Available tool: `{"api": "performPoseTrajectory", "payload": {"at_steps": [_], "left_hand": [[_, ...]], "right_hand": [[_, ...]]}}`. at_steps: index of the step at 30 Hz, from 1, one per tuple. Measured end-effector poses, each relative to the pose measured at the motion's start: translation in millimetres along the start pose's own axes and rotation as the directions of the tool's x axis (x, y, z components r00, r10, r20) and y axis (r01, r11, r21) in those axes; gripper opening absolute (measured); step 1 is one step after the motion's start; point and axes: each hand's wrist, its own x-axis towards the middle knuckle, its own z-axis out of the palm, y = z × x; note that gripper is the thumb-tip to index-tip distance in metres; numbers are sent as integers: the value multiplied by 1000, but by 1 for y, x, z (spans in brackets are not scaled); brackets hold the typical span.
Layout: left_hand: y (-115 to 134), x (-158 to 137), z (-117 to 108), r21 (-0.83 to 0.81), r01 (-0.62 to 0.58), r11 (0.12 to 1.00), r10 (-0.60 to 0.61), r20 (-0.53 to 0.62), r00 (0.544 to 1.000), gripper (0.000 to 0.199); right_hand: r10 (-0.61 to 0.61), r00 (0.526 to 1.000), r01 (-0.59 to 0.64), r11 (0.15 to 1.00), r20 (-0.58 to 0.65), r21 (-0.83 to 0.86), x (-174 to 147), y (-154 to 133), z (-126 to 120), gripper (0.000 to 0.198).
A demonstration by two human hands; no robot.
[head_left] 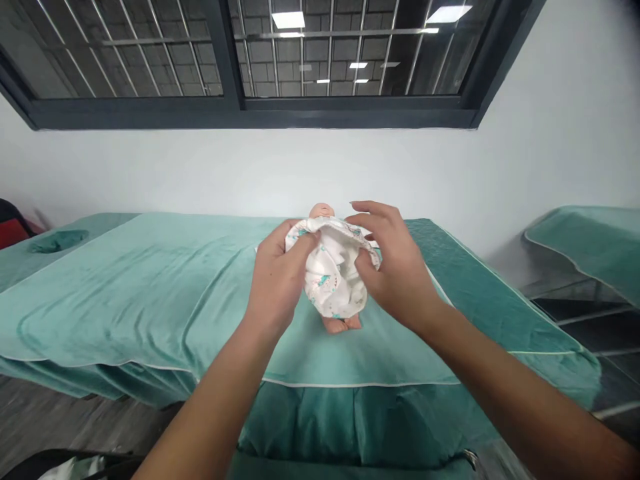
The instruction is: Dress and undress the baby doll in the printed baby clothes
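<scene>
A white baby garment (334, 283) with small coloured prints is bunched up, its opening facing me. My left hand (280, 267) is closed on the left part of its rim, thumb on the near side. At the right part of the rim is my right hand (393, 257), thumb inside the opening and the other fingers curved behind, with the upper fingers raised. Behind the cloth lies a baby doll; its head (321, 210) shows above and its feet (343, 325) below. The garment hides the doll's body.
A bed with a green velvety cover (125, 287) extends under the doll, against a white wall (250, 170). A barred window (240, 107) is above. Another green-covered surface (595, 243) stands at right. A red and black object (13, 227) sits at far left.
</scene>
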Motion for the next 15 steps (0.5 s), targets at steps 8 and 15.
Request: {"api": "performPoseTrajectory", "payload": {"at_steps": [8,15], "left_hand": [[15,30,-19,471,-310,826,441,-196,876,21],[26,41,-28,342,-363,866,455,-242,857,23]], "right_hand": [[-154,969,169,984,194,-60,37,16,-49,41],[-3,935,165,888,354,-429,39,19,-65,29]]}}
